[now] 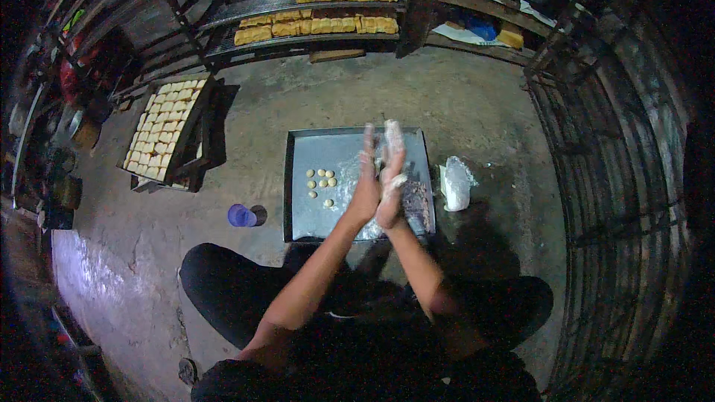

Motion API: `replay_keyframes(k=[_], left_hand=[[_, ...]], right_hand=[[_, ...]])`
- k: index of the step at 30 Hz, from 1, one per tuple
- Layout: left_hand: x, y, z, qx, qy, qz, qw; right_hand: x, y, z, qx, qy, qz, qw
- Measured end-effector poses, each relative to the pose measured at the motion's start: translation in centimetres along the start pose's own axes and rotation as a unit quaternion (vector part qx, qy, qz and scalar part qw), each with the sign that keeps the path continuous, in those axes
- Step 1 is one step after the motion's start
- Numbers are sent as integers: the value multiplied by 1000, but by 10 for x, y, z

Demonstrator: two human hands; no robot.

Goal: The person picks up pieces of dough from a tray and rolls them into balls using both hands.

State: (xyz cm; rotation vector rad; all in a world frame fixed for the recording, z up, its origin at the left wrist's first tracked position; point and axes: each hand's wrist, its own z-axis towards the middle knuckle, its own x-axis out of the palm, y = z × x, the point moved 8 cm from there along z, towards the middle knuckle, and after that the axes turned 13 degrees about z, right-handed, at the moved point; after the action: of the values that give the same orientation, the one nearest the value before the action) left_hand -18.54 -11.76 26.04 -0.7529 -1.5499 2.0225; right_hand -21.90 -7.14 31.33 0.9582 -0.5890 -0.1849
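My left hand (pixel 367 182) and my right hand (pixel 392 182) are raised over a dark-rimmed metal tray (pixel 309 147), palms facing each other, fingers stretched forward. White flour coats the fingers of both. A pale lump or patch (pixel 400 179) shows at the right hand's side; whether it is dough or flour I cannot tell. Anything between the palms is hidden. On the tray, left of my hands, lie several small round dough balls (pixel 322 182), with flour (pixel 346 187) scattered beside them. The tray's lower right part looks brownish and crusted.
A white flour-dusted bag or container (pixel 456 184) stands right of the tray. To its left is a purple cup (pixel 240 215). Farther left, a tilted tray holds rows of pale dough pieces (pixel 165 125). Baked bread (pixel 335 24) fills shelves behind; a dark rack (pixel 596 141) lines the right.
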Motion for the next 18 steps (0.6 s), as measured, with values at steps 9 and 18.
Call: replay_keyframes(k=[9,18], left_hand=[[-25,-37,11,-40,-29,-266,963],[2,-20,-2,15,35,54,998]], right_hand=[[-27,-41,-6,3,48,-218,975],[-3,11,6,-21,-27,19,999]])
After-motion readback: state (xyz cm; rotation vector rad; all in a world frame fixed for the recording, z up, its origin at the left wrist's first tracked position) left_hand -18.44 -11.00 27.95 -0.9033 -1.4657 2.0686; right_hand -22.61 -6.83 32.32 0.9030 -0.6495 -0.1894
